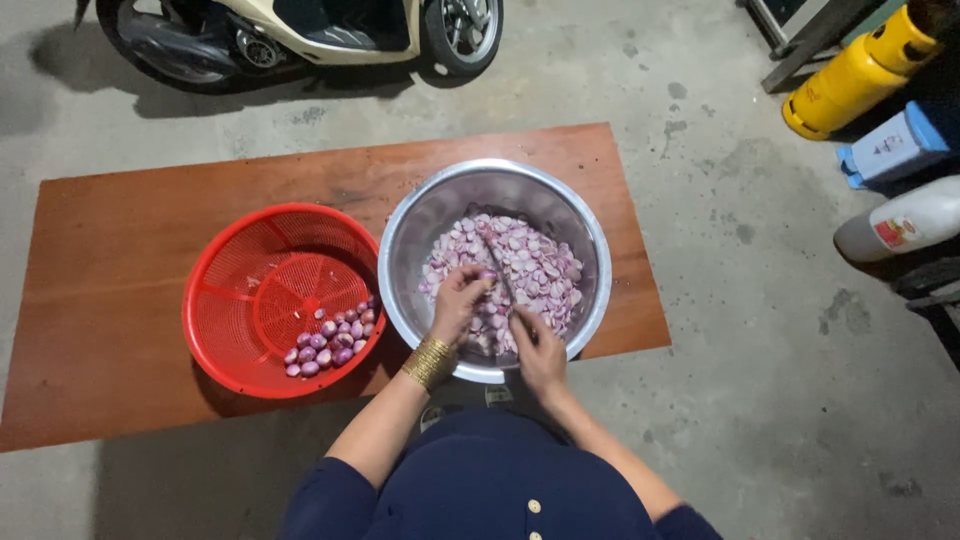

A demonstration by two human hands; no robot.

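Over a large steel bowl (pixel 585 230) holding several pale purple shallot slices (pixel 535 265), my left hand (pixel 458 300) pinches a small peeled shallot (pixel 487 275). A gold bangle stack sits on that wrist. My right hand (pixel 538 350) grips a knife (pixel 497 268) whose thin blade reaches up to the shallot. Left of the bowl, a red plastic colander (pixel 240 260) holds several whole peeled shallots (pixel 330 345) at its lower right.
Bowl and colander rest on a low brown wooden board (pixel 120 280) on a concrete floor. A scooter (pixel 300 30) stands behind it. A yellow gas cylinder (pixel 860 70), a blue-and-white container (pixel 895 145) and a white bottle (pixel 900 225) lie at the right.
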